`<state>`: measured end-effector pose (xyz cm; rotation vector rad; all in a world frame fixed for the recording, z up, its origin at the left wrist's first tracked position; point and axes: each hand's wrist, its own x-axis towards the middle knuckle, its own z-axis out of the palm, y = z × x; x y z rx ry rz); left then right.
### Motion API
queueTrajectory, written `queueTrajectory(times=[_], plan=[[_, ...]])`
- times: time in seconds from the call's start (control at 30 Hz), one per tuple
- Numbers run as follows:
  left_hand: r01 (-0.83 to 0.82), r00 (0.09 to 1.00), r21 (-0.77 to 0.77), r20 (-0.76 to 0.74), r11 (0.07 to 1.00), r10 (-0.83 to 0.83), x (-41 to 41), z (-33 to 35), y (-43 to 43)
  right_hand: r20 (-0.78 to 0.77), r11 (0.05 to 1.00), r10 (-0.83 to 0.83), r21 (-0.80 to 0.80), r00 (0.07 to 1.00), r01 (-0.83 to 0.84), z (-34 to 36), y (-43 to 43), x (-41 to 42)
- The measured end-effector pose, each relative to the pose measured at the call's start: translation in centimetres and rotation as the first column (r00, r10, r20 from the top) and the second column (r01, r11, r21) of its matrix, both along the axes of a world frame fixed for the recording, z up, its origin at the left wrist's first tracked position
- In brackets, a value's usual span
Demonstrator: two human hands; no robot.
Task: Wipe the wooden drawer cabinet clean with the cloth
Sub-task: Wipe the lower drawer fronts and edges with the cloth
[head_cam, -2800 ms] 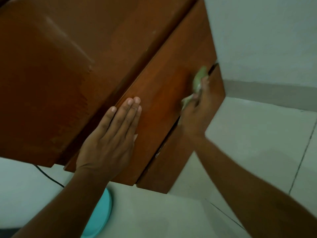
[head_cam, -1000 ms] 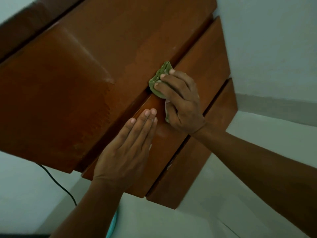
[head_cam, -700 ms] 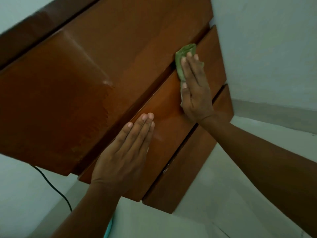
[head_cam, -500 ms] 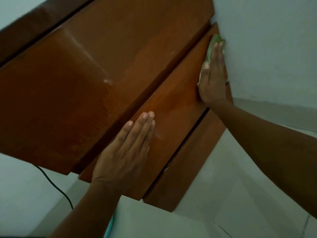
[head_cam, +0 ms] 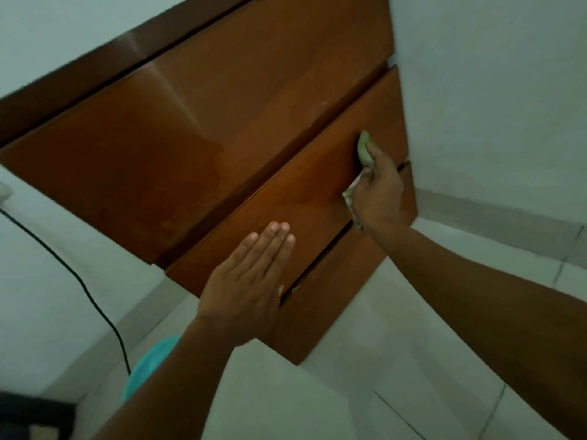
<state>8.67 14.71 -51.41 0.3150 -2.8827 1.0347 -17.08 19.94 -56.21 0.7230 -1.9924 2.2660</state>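
Fingers (head_cam: 377, 157) of right hand (head_cam: 378, 195) clutch one green cloth (head_cam: 363, 147); left hand (head_cam: 247, 287) rests flat on cabinet (head_cam: 222, 122).

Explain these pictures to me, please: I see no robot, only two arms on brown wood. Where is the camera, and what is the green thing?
There is no machine here: a person works with bare hands. The one camera sits on the person's head and looks forward and down, so you see their own arms. The brown wood is a drawer cabinet on a tiled floor. The left hand lies flat, fingers straight, on one drawer front. The right hand grips a green cloth and presses it against the same front, near its right end. A black cable runs beside the cabinet, and part of a turquoise round thing shows behind the left arm.
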Motion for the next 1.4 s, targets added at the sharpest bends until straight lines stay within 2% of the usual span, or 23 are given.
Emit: queueTrajectory(times=[0.1, 0.17, 0.33, 0.5, 0.73, 0.83, 1.03, 1.2, 1.3, 1.4], plan=[[-0.085, 0.996, 0.12, 0.022, 0.989, 0.083, 3.1, -3.0, 1.6, -0.242, 0.998, 0.059, 0.025, 0.968, -0.055, 0.3, 0.9, 3.6], [-0.151, 0.989, 0.184, 0.024, 0.971, 0.149, 4.6, -4.8, 2.7, -0.342, 0.989, 0.138, 0.101, 0.929, -0.109, 0.4, 1.1, 5.7], [-0.295, 0.947, 0.398, -0.001, 0.868, 0.322, 5.2, -8.2, 5.6, -0.439, 0.897, 0.419, 0.336, 0.795, -0.288, -1.1, 1.9, 8.9], [-0.32, 0.92, 0.477, -0.047, 0.818, 0.388, 4.8, -11.2, 6.3, -0.529, 0.863, 0.451, 0.464, 0.719, -0.2, -1.6, 2.6, 7.6], [-0.297, 0.855, 0.547, -0.213, 0.782, 0.474, 4.4, -14.0, 7.6, -0.509, 0.872, 0.448, 0.429, 0.735, -0.234, -2.9, 2.0, 6.8], [-0.314, 0.807, 0.604, -0.237, 0.733, 0.541, 4.4, -14.8, 8.5, -0.517, 0.89, 0.427, 0.386, 0.741, -0.244, -3.1, 1.8, 7.0], [-0.362, 0.719, 0.646, -0.264, 0.672, 0.643, 3.9, -14.4, 8.8, -0.494, 0.887, 0.413, 0.408, 0.765, -0.216, -3.7, 1.7, 7.5], [-0.327, 0.677, 0.64, -0.356, 0.696, 0.645, 3.1, -14.2, 8.5, -0.517, 0.898, 0.385, 0.399, 0.764, -0.183, -4.2, 1.3, 7.3], [-0.375, 0.657, 0.624, -0.343, 0.686, 0.672, 2.5, -13.8, 8.1, -0.51, 0.885, 0.396, 0.433, 0.763, -0.171, -4.2, 1.5, 7.5], [-0.46, 0.674, 0.585, -0.26, 0.668, 0.692, 2.2, -12.8, 7.9, -0.51, 0.877, 0.404, 0.451, 0.759, -0.164, -4.1, 1.6, 7.5]])
